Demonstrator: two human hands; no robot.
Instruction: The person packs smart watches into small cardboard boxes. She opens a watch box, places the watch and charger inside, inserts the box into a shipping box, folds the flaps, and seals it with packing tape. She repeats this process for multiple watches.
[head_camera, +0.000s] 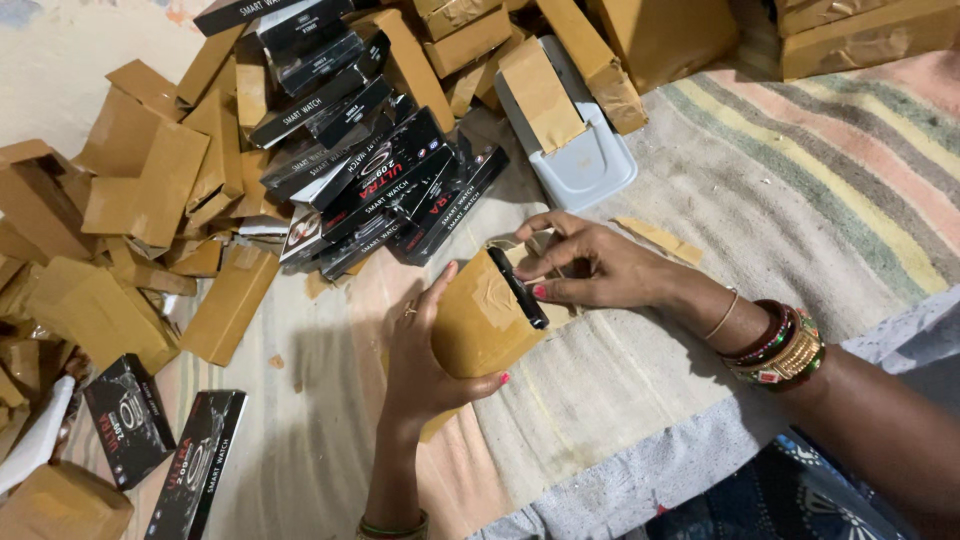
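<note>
Head view looks straight down on your two hands at work over a striped mat (800, 170) laid on the floor. Your left hand (430, 360) is wrapped firmly around a brown-paper parcel (480, 325), fingers and thumb closed on its sides, holding it just above the mat with its open end tilted up toward your right. A black box (518, 288) sits in that open end, only its narrow edge showing beyond the paper. Your right hand (590, 265) is at that end, thumb and fingers pinched together on the loose paper flap beside the box's edge; whether they touch the box itself, you cannot tell from here. To do this fold cleanly, keep the left grip steady so the box does not slide inside the wrap, and press each flap flat against the box end before moving to the next; the paper already looks creased and taped on its face, so pull gently to avoid tearing it. Watch the corner nearest your thumb, where the paper gapes. Just beyond your hands lies a heap of black boxes (380, 170), with wrapped brown parcels (150, 190) piled to the left and a grey tape dispenser (570, 140) near the heap.
</note>
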